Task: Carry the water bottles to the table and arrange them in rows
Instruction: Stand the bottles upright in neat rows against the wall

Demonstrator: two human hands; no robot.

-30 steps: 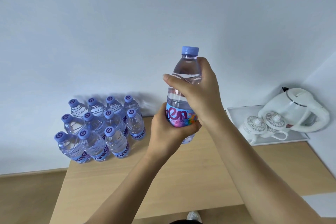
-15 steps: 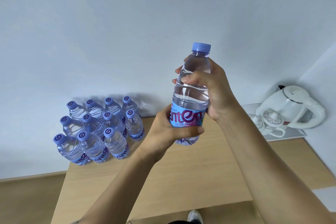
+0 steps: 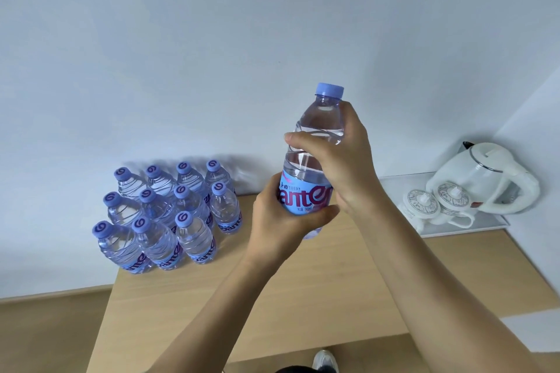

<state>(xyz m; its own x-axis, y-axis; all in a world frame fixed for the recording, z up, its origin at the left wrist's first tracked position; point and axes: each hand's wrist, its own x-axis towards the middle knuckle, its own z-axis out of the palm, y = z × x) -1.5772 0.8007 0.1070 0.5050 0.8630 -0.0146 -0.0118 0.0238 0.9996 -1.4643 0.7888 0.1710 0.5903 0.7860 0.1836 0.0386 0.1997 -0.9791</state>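
Both hands grip 1 bottle — upright, above table.

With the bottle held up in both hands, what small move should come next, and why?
Probably lower the held bottle leftward to the open spot at the right end of the front row. That row shows three bottles, the two behind it four, and both the left hand and right hand grip the bottle above the table.
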